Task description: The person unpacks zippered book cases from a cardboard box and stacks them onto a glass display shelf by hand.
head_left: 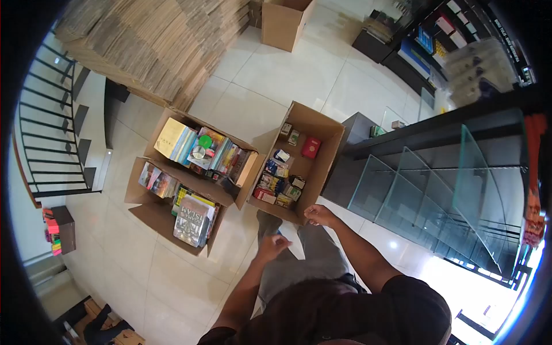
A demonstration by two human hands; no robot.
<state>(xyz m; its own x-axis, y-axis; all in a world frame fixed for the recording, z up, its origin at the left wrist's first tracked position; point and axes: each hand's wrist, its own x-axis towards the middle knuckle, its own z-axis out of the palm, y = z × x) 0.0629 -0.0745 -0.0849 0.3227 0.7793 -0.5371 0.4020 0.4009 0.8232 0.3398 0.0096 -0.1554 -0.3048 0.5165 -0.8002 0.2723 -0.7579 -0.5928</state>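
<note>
My left hand (272,248) is in front of my legs with its fingers curled together. Anything in it is too small to make out. Beside the near right corner of an open cardboard box (320,167), my right hand (319,215) has bent, closed fingers, and their contents are hidden. Whether it touches the box is unclear. Inside that box, small packets and cartons (280,183) cluster toward the near left, with a red box (311,147) farther back. Left of it, open cartons hold upright books (221,155) and a book with large lettering (192,221) on top.
Stacked flat cardboard (155,46) rises at the upper left, near another open carton (282,26). Glass shelving (425,190) stands close on the right. Black railings (52,126) line the far left. Dark shelves with goods (422,49) are at the upper right.
</note>
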